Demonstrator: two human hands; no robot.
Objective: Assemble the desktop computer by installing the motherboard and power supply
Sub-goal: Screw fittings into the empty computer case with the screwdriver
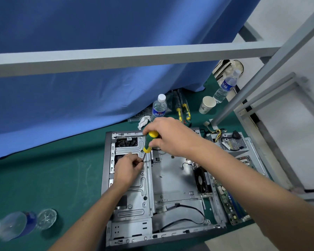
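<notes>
An open grey computer case [172,180] lies flat on the green mat. My right hand [170,136] grips the green and yellow handle of a screwdriver [149,142] held above the drive cage at the case's upper left. My left hand [128,169] pinches the screwdriver's tip, or something tiny at it, over the cage; what lies between the fingers is hidden. The motherboard [230,201] with its black fan [201,180] leans along the case's right side. The power supply [232,142] sits outside the case at the upper right, its coloured wires trailing.
Water bottles stand behind the case [159,107], at the far right [227,86] and lying at the lower left [13,225]. A paper cup [207,105], spare screwdrivers [183,109], a crumpled tissue [143,121] and a glass dish [46,219] sit on the mat. A grey frame bar [116,58] crosses overhead.
</notes>
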